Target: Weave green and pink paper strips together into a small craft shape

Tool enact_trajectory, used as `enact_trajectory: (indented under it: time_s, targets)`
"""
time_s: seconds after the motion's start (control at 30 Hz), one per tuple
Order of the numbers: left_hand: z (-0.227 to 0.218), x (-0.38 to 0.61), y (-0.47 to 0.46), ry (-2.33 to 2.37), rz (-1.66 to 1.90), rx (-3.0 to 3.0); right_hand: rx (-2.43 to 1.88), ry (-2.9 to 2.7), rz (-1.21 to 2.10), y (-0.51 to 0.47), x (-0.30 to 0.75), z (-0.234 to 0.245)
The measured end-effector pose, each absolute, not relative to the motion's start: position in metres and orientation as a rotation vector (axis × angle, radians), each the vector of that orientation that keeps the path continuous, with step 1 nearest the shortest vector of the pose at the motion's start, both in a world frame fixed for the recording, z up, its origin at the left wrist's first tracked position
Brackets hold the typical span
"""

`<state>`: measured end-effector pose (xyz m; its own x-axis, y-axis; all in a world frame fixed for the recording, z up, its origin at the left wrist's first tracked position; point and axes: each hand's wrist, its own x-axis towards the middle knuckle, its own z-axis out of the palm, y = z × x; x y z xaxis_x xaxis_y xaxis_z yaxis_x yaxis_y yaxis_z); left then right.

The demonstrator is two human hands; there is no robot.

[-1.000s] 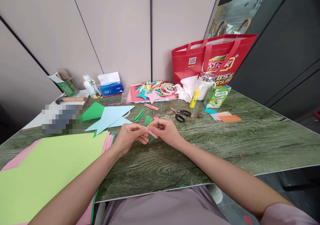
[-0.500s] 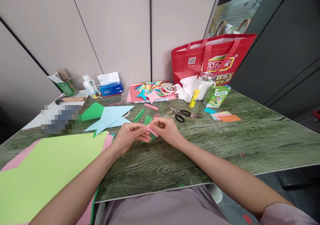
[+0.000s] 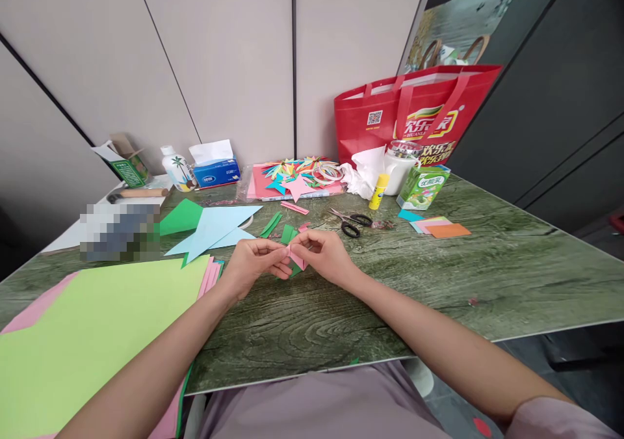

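Between my two hands is a small piece of folded pink paper (image 3: 298, 259), partly covered by my fingers. My left hand (image 3: 256, 265) pinches its left side with thumb and forefinger. From the right, my right hand (image 3: 324, 255) grips the same piece, thumb and fingertips meeting close to the left ones. Beneath and behind the fingers lies green paper (image 3: 288, 233) on the table. Folded green strips (image 3: 270, 225) rest just beyond my left hand, and pink strips (image 3: 295, 208) lie farther back. Black-handled scissors (image 3: 351, 222) lie beyond my right hand.
Large yellow-green paper sheets (image 3: 97, 335) cover the left front of the wood-patterned table (image 3: 419, 276). Light blue paper (image 3: 219, 227) lies behind them. A yellow glue stick (image 3: 378, 192), a green drink carton (image 3: 423, 188) and a red bag (image 3: 365, 127) stand at the back right. Coloured paper pieces (image 3: 446, 231) lie at right.
Both hands stay almost in place, still pinching the pink paper. The pink paper's visible lower right part has shifted slightly left. Everything else on the table looks the same.
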<state>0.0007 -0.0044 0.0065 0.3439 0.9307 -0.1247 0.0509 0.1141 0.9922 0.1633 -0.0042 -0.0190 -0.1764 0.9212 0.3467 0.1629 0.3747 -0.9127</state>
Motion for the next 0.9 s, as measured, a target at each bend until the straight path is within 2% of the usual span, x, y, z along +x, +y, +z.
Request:
enact_trajectory:
  time_s: [0.6,0.9]
  targets:
    - [0.0112,0.0036,-0.0072,1.065,0.862,1.301,-0.946,-1.531,1.138,-0.0044,0.1616,-0.0198]
    - [0.0107,0.0025,-0.0095,1.03,0.812,1.284,-0.945,-1.561,1.083,-0.0037,0.1615,-0.0193]
